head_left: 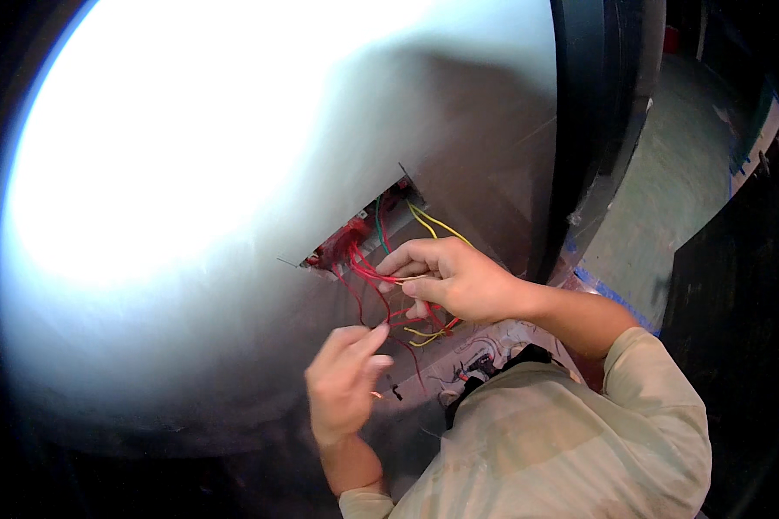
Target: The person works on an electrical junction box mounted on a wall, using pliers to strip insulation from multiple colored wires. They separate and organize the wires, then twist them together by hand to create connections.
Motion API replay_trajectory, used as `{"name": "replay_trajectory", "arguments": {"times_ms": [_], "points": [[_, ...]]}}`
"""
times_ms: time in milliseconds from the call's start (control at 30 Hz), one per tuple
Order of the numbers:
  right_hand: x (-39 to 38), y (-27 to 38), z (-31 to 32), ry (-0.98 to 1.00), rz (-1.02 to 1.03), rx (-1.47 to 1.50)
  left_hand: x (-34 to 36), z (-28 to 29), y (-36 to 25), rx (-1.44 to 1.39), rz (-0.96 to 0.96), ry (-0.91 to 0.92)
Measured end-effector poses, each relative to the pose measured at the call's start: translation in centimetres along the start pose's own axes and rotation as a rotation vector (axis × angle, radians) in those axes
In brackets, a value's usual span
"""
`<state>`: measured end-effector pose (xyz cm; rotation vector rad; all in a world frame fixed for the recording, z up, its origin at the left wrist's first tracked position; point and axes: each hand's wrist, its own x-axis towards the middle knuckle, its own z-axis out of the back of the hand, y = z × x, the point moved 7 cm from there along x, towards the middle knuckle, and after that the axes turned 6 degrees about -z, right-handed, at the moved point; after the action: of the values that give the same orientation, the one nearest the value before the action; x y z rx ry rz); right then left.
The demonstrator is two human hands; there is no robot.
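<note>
Glare washes over most of the grey wall [234,173], leaving its lower part in shadow, and a rough cutout [368,229] opens near the middle. Out of that cutout spill the wires: a bunch of red wires [368,275] loops downward, yellow wires [437,225] run out to the right and curl again lower down, and a green wire [378,227] shows just inside the hole.

The right hand [450,281] sits just below the cutout, its fingers curled and its thumb and forefinger pinching a red wire near the bunch. The left hand [344,385] is lower and to the left, fingers bunched together with the forefinger tip touching a thin red strand (whether it truly grips the strand I cannot tell).

A small black clip [395,392] lies just right of the left hand. Beige sleeves [580,432] fill the lower right. Beyond a dark frame [580,130], a concrete floor [675,173] carries blue tape [610,294].
</note>
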<state>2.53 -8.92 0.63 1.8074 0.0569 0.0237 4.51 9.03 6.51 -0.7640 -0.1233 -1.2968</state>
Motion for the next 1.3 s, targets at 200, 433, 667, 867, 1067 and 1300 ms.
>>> {"name": "replay_trajectory", "arguments": {"times_ms": [200, 433, 667, 867, 1067, 1300], "points": [[-0.7, 1.6, -0.9, -0.068, -0.016, -0.223, 1.4, 1.7, 3.6, -0.111, 0.296, -0.603], [-0.9, 2.1, -0.6, -0.151, 0.179, -0.144, 5.3, -1.8, 3.8, 0.220, 0.121, -0.666], [0.1, 1.0, 1.4, -0.253, 0.212, -0.165, 4.2, -2.5, 4.1, -0.095, -0.069, -0.351], [0.0, 0.8, 0.5, -0.157, 0.266, -0.189, 0.5, 0.5, 5.7, -0.355, 0.072, -0.468], [-0.5, 0.7, 0.0, -0.123, 0.154, -0.194, -0.4, 0.1, 6.3, -0.460, 0.152, -0.576], [-2.0, 0.3, -0.5, -0.152, 0.191, -0.295, 2.1, -1.0, 4.0, -0.215, -0.053, -0.462]]}}
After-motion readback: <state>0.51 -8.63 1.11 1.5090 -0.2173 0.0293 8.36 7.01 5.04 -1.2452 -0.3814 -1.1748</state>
